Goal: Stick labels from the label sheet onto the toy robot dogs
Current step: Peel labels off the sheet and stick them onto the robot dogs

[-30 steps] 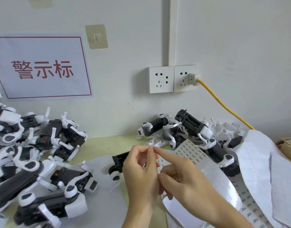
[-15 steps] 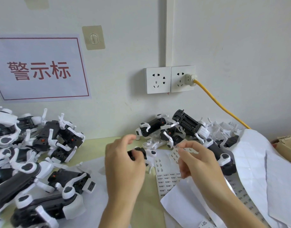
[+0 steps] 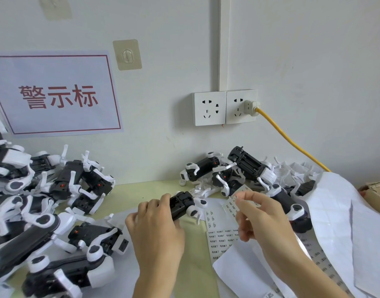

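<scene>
My left hand (image 3: 158,224) grips a black and white toy robot dog (image 3: 186,204) lying on its side at the middle of the table. To its right my right hand (image 3: 260,218) pinches the upper end of a white label sheet (image 3: 221,235), lifting and curling it near the fingers. The sheet carries rows of small printed labels. Whether a single label is on a fingertip I cannot tell.
A pile of toy dogs (image 3: 40,203) fills the left side, another group (image 3: 238,171) lies against the wall. Blank backing sheets (image 3: 344,222) drape at the right, beside a cardboard box (image 3: 376,192). A yellow cable (image 3: 292,140) runs from the wall sockets (image 3: 224,107).
My hands were together pinching a label in front of me. They have since parted: the left took hold of the toy dog, the right moved right and grasped the label sheet's end.
</scene>
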{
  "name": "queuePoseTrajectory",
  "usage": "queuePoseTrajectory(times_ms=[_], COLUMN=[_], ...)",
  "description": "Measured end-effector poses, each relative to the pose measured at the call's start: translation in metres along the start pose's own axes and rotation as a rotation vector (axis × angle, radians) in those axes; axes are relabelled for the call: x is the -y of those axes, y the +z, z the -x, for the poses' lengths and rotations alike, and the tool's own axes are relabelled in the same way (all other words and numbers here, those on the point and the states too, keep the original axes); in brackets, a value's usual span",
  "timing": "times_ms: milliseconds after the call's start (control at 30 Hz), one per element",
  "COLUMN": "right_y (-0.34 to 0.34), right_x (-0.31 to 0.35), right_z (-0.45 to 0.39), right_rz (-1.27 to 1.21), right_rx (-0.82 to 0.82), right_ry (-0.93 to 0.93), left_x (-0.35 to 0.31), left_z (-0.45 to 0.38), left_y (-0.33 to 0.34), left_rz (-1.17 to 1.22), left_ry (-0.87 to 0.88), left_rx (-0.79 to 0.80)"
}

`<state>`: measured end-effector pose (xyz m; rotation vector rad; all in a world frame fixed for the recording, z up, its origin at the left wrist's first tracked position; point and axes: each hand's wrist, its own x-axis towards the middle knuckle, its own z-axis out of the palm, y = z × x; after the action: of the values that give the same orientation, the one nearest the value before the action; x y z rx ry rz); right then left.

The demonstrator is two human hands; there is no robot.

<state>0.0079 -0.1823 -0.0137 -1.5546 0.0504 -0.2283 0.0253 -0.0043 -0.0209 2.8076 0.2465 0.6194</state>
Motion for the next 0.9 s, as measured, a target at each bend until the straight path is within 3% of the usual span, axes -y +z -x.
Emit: queuePoseTrajectory(times_ms=[100,267,467,633,900], right_y=[0.001,0.003,0.005,0.007,0.008], right_x=[0.0,0.0,-0.001,-0.003,-0.004], right_z=[0.001,0.001,0.002,0.002,0.002], right_rz=[0.024,0.049,0.086,0.102,0.135], right_rx=[0.007,0.015,0.038,0.063,0.029], right_ry=[0.0,-0.031,-0.097,-0.137,-0.22], left_x=[-0.004,-0.011,-0.02,-0.026,-0.031], left_z=[0.001,0.003,0.004,0.005,0.01], left_y=[-0.002,-0.005,-0.004,-0.002,-0.001], left_rz=[0.17,0.711,1.282,1.345,1.344], left_ry=[-0.035,-0.114,-0.312,-0.277,-0.141], left_rx=[-0.063,-0.124,0.249,0.342,0.31])
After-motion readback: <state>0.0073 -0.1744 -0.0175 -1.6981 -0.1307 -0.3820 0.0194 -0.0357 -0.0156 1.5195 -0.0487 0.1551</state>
